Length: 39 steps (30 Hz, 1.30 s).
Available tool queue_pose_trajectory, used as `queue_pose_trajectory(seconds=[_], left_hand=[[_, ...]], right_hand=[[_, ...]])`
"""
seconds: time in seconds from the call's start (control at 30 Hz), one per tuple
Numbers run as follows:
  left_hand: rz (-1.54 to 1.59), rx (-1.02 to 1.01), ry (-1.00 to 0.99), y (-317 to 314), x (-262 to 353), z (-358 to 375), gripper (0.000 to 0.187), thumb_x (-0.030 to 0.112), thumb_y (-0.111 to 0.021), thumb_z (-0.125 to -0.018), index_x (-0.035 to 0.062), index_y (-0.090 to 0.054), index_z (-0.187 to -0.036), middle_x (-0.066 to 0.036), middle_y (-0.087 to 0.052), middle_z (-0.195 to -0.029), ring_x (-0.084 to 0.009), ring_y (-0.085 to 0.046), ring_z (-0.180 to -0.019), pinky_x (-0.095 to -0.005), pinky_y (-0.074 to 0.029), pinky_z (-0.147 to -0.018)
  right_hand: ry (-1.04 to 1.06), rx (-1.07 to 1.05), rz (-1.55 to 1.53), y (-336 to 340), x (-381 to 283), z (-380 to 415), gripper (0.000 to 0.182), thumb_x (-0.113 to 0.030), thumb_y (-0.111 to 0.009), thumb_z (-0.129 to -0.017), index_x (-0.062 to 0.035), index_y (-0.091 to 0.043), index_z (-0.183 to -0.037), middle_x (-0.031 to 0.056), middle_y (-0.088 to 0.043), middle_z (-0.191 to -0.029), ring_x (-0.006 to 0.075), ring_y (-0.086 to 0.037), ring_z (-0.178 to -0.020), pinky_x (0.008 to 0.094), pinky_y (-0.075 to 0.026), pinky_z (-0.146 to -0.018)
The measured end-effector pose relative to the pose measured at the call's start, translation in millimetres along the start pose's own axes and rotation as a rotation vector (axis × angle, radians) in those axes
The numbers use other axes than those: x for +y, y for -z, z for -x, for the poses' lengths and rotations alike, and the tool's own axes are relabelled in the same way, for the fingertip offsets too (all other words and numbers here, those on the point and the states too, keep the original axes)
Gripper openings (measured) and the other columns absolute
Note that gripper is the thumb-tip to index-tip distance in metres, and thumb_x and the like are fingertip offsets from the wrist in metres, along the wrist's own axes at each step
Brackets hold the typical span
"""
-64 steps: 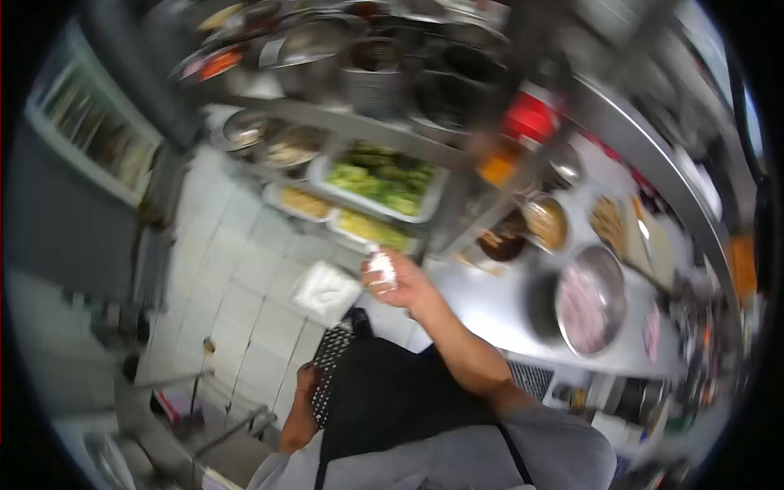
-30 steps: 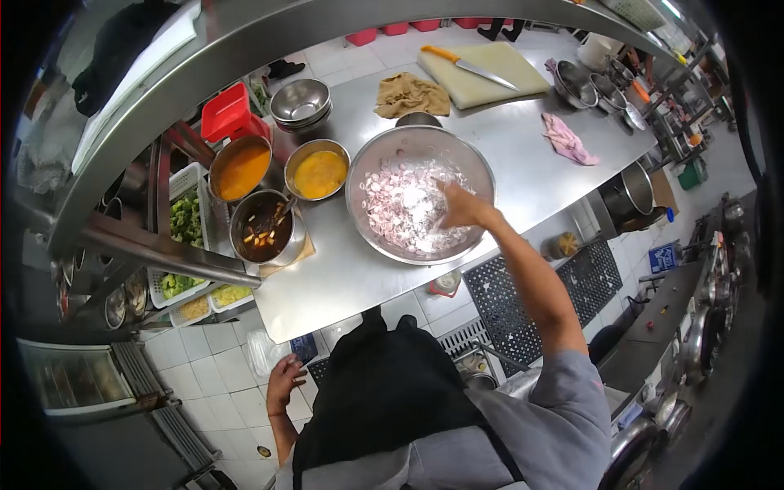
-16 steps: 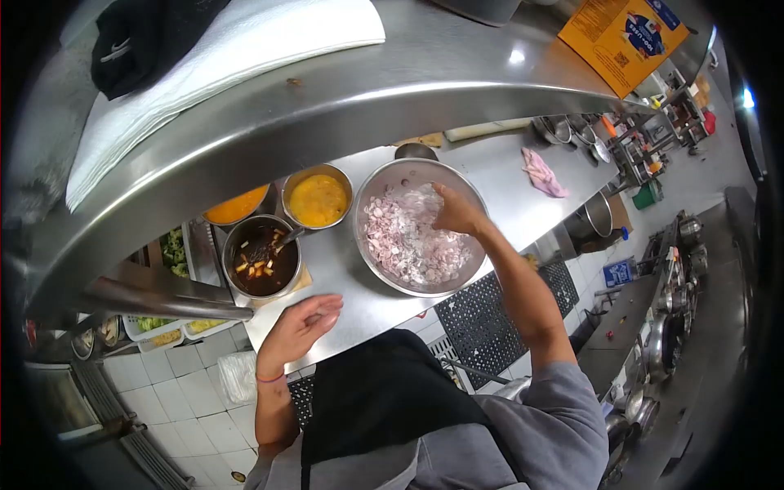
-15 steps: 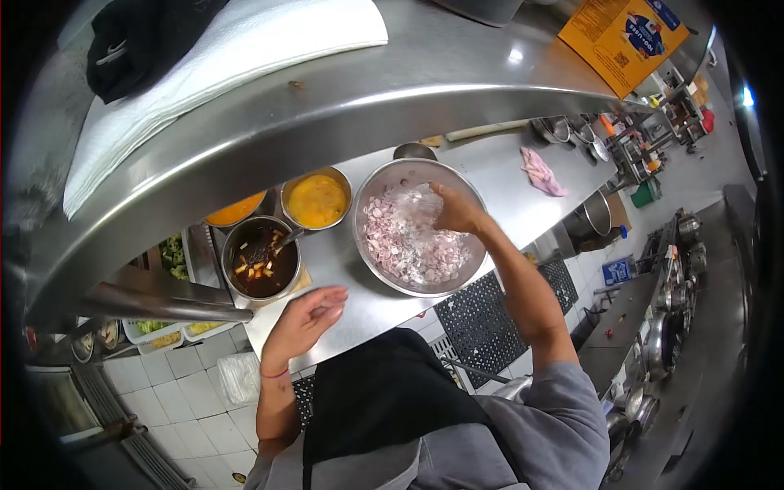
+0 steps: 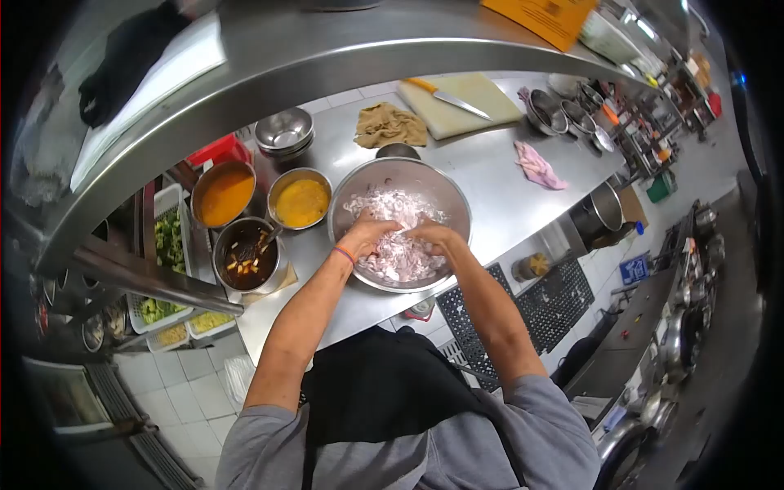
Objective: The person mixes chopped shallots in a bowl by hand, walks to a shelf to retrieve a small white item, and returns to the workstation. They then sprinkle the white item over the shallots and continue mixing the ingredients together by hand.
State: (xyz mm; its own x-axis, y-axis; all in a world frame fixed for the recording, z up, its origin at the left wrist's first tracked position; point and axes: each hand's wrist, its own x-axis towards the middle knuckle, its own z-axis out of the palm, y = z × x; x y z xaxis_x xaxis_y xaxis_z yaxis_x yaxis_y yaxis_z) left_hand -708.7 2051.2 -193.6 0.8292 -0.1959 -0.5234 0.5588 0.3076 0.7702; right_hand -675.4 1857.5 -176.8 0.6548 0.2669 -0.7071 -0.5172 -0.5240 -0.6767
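Note:
A large steel mixing bowl [image 5: 445,184] stands on the steel counter [image 5: 490,175], filled with pink sliced meat [image 5: 400,204] dusted with white powder. Both of my hands are down in it. My left hand [image 5: 369,231] has its fingers curled into the meat at the near left of the bowl. My right hand [image 5: 431,237] digs into the meat beside it, near the bowl's front rim. A band circles my left wrist.
Left of the big bowl stand a dark sauce bowl [image 5: 245,255], a yellow batter bowl [image 5: 300,201] and an orange sauce bowl [image 5: 223,193]. Behind are stacked small bowls [image 5: 283,131], a brown cloth [image 5: 389,125], a cutting board with a knife [image 5: 457,100] and a pink rag [image 5: 536,166]. A steel shelf [image 5: 327,61] overhangs.
My left hand has come up from beside the counter edge into the bowl, joining my right hand in the meat. My head has tilted, showing more of the counter.

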Motion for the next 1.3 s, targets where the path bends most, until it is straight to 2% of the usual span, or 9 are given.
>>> queue_pose_trajectory(seconds=[0.1,0.27,0.5,0.6,0.73,0.9,0.97,1.2,1.3], left_hand=[[-0.083,0.009,-0.085,-27.4,20.1,22.9,0.094,0.009,-0.078,-0.063,-0.0005,-0.023,-0.138,-0.019,-0.046,-0.131,-0.0286,-0.054,-0.11,-0.0464,-0.049,-0.081],[-0.457,-0.004,-0.253,-17.3,46.5,13.1,0.035,0.007,-0.069,-0.069,-0.0052,-0.061,-0.101,-0.009,-0.066,-0.082,-0.0176,-0.061,-0.067,-0.0305,-0.048,-0.056],[-0.771,0.127,-0.429,2.0,58.9,4.7,0.079,0.021,-0.079,-0.063,0.0005,-0.043,-0.131,-0.017,-0.056,-0.118,-0.026,-0.058,-0.102,-0.0436,-0.049,-0.081],[-0.495,-0.022,0.014,-17.0,63.0,25.3,0.101,0.027,-0.084,-0.063,0.0073,-0.025,-0.143,-0.016,-0.043,-0.137,-0.0302,-0.043,-0.124,-0.0582,-0.037,-0.095],[-0.318,0.028,-0.029,-12.7,34.5,-15.4,0.111,0.028,-0.084,-0.065,0.0074,-0.011,-0.146,-0.015,-0.038,-0.14,-0.0328,-0.046,-0.121,-0.0519,-0.047,-0.084],[-0.166,-0.041,-0.138,-25.5,51.5,17.4,0.056,0.019,-0.077,-0.074,-0.0049,-0.053,-0.119,-0.014,-0.062,-0.106,-0.023,-0.062,-0.094,-0.0391,-0.053,-0.075],[-0.149,0.008,-0.138,-8.3,44.6,-9.2,0.043,0.018,-0.075,-0.076,-0.0075,-0.06,-0.107,-0.013,-0.066,-0.095,-0.0209,-0.065,-0.086,-0.0349,-0.053,-0.071],[-0.585,0.131,-0.16,13.4,65.5,16.4,0.062,0.011,-0.072,-0.071,-0.0044,-0.047,-0.125,-0.016,-0.063,-0.099,-0.0221,-0.064,-0.077,-0.0378,-0.053,-0.06],[-0.471,0.042,-0.091,17.0,58.0,6.2,0.072,0.016,-0.076,-0.072,0.0006,-0.04,-0.132,-0.015,-0.061,-0.11,-0.0248,-0.064,-0.089,-0.0435,-0.055,-0.065]], right_hand=[[0.198,-0.055,-0.048,2.4,-24.4,33.1,0.082,-0.02,-0.075,-0.067,-0.0037,-0.034,-0.136,0.0191,-0.047,-0.126,0.0261,-0.051,-0.106,0.0432,-0.05,-0.073],[0.457,0.227,0.447,23.8,-55.6,33.4,0.057,-0.008,-0.074,-0.062,0.0043,-0.056,-0.115,0.0163,-0.064,-0.102,0.0257,-0.062,-0.087,0.0356,-0.051,-0.075],[0.563,0.105,0.329,47.5,-62.0,14.5,0.054,0.002,-0.071,-0.06,0.0086,-0.058,-0.112,0.0157,-0.067,-0.096,0.0237,-0.063,-0.087,0.0331,-0.051,-0.078],[0.305,-0.112,0.192,34.4,-46.5,17.7,0.062,0.0,-0.073,-0.059,0.0108,-0.053,-0.118,0.0168,-0.064,-0.105,0.0238,-0.063,-0.084,0.0334,-0.052,-0.074],[0.326,0.183,0.06,-12.6,-11.2,-18.0,0.076,-0.006,-0.075,-0.058,0.0081,-0.046,-0.127,0.0191,-0.064,-0.106,0.0271,-0.063,-0.085,0.0357,-0.051,-0.075],[0.735,0.399,0.466,4.2,-23.5,-19.8,0.077,-0.008,-0.074,-0.057,0.0065,-0.047,-0.127,0.0213,-0.064,-0.106,0.0296,-0.064,-0.09,0.0382,-0.051,-0.078],[0.55,0.387,0.649,11.1,-54.9,7.5,0.073,-0.009,-0.074,-0.057,0.0076,-0.049,-0.123,0.0226,-0.064,-0.107,0.0287,-0.063,-0.096,0.0376,-0.05,-0.081],[0.681,0.079,0.583,18.4,-74.3,14.6,0.067,-0.016,-0.076,-0.055,0.0094,-0.055,-0.114,0.0243,-0.064,-0.106,0.0304,-0.063,-0.1,0.0391,-0.05,-0.081],[0.505,0.333,0.895,32.1,-74.5,-17.1,0.072,-0.015,-0.077,-0.054,0.0062,-0.054,-0.119,0.0225,-0.064,-0.109,0.0287,-0.061,-0.103,0.0364,-0.05,-0.083]])
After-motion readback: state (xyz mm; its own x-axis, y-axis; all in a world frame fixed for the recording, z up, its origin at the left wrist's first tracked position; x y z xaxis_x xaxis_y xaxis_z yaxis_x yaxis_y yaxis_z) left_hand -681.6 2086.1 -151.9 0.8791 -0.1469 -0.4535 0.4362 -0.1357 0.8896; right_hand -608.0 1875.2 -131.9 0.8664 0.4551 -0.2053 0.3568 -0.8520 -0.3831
